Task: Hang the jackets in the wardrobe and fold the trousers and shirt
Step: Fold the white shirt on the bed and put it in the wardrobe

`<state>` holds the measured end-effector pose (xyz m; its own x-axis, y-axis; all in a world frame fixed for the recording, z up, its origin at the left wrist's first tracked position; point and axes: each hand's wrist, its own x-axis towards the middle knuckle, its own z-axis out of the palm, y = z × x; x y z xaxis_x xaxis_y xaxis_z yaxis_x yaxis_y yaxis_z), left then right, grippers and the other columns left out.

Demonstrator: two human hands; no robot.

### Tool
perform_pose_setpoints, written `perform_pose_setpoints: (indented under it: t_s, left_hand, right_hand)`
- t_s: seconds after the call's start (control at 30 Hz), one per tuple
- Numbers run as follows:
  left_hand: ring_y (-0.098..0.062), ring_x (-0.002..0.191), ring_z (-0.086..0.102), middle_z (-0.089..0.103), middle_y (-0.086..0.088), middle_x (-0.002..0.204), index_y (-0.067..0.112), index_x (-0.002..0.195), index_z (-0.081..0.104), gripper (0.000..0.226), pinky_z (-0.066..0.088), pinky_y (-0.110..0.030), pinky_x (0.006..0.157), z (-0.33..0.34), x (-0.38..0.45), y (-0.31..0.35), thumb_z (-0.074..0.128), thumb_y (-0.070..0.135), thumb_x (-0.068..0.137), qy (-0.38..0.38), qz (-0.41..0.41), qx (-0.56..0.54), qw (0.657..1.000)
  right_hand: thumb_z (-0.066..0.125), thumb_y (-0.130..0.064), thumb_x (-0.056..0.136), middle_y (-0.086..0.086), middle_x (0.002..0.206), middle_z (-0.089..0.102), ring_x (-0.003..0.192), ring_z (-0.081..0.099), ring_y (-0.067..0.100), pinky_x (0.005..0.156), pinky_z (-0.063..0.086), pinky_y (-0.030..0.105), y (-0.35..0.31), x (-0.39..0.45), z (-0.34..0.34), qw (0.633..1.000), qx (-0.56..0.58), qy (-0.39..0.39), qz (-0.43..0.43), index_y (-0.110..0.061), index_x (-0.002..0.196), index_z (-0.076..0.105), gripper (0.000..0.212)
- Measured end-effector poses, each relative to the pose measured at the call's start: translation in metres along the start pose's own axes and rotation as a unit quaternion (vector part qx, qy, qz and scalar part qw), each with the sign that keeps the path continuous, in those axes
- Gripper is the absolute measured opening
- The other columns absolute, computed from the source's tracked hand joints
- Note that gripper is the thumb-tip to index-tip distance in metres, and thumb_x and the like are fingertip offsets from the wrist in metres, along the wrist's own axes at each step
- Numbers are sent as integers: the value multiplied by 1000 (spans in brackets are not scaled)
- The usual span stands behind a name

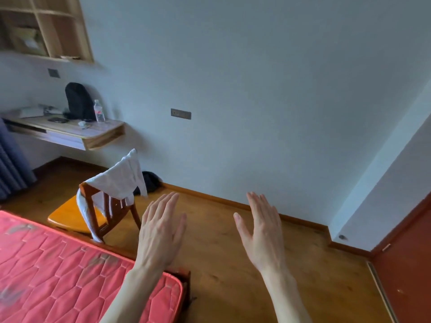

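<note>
Head view: white shirt draped crumpled over chair; both hands flat, empty.

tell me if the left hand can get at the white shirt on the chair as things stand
Probably yes. The left hand is open and holds nothing, and only bare floor shows between it and the white shirt draped over the chair back; it may need a step closer.

We hold our left hand and right hand raised, backs toward us. Fingers straight, pointing to twelve o'clock, holding nothing.
</note>
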<state>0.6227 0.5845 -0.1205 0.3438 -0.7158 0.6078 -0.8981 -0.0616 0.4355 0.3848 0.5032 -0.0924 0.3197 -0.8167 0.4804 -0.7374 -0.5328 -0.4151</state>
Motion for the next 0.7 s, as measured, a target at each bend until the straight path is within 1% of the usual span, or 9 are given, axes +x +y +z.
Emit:
perform_pose_setpoints:
  t_s: [0.07, 0.23, 0.5, 0.6, 0.7]
  left_hand:
    - [-22, 146, 44, 55, -4, 152, 18, 151, 50, 55, 36, -48, 122, 13, 22, -8, 46, 46, 103, -5, -11, 8, 1000]
    - [-21, 146, 43, 56, -4, 151, 18, 150, 50, 54, 35, -47, 123, 53, 75, -16, 48, 44, 103, -14, -6, 25, 1000]
    - [-22, 148, 42, 54, -5, 154, 18, 151, 50, 56, 33, -48, 123, 154, 156, -30, 50, 44, 102, -27, -50, 59, 997]
    - [-24, 148, 42, 53, -6, 155, 18, 152, 49, 56, 31, -47, 122, 192, 196, -35, 49, 45, 102, -14, -85, 77, 993]
    - [-27, 148, 43, 53, -7, 155, 17, 151, 50, 57, 37, -52, 120, 220, 231, -39, 47, 45, 102, 4, -151, 81, 985]
  right_hand:
    - [39, -58, 106, -8, 170, 26, 160, 14, 9, 131, 10, 34, 5, 26, 14, 1000, 3, -3, -5, -26, 164, 29, 67]
    - [41, -56, 106, -2, 169, 33, 159, 18, 13, 131, 16, 42, 26, 88, 44, 1000, 14, 3, -10, -21, 163, 33, 67]
    - [49, -52, 106, -1, 168, 33, 158, 20, 14, 129, 20, 44, 92, 206, 114, 999, 30, -10, -31, -21, 163, 31, 67]
    - [51, -50, 106, -2, 169, 32, 159, 19, 14, 129, 19, 43, 122, 260, 137, 997, 52, -31, -41, -21, 163, 30, 67]
    - [49, -53, 105, -3, 169, 30, 159, 19, 14, 129, 21, 45, 154, 311, 155, 995, 64, -55, -57, -23, 163, 29, 68]
